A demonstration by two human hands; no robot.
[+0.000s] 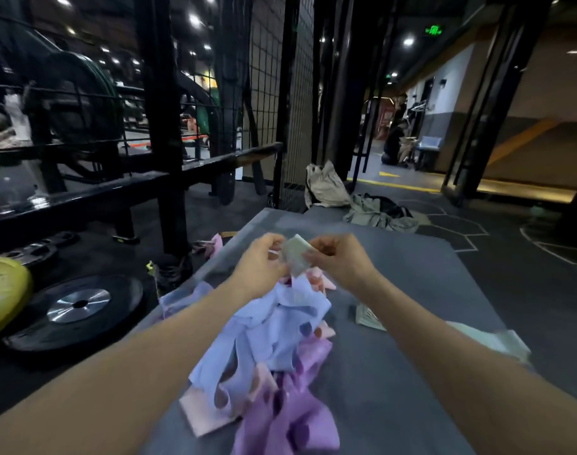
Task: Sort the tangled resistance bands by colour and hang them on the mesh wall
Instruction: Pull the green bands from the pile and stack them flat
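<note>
A tangled heap of resistance bands lies on a grey mat (395, 372): light blue bands (264, 333) on top, purple bands (290, 418) nearest me, pink bands (201, 415) poking out at the sides. Above the heap both hands hold a pale green band (295, 256). My left hand (262, 264) grips its left side and my right hand (338, 261) pinches its right side. More pale green bands (367, 318) lie on the mat to the right. The black mesh wall (280, 93) stands ahead, beyond the mat.
Black weight plates (77, 310) and a yellow object (1, 290) lie on the floor at left, beside a black steel rack (162, 126). A beige bag (325, 187) and crumpled clothes (379, 213) sit past the mat. A person (395, 136) crouches far off.
</note>
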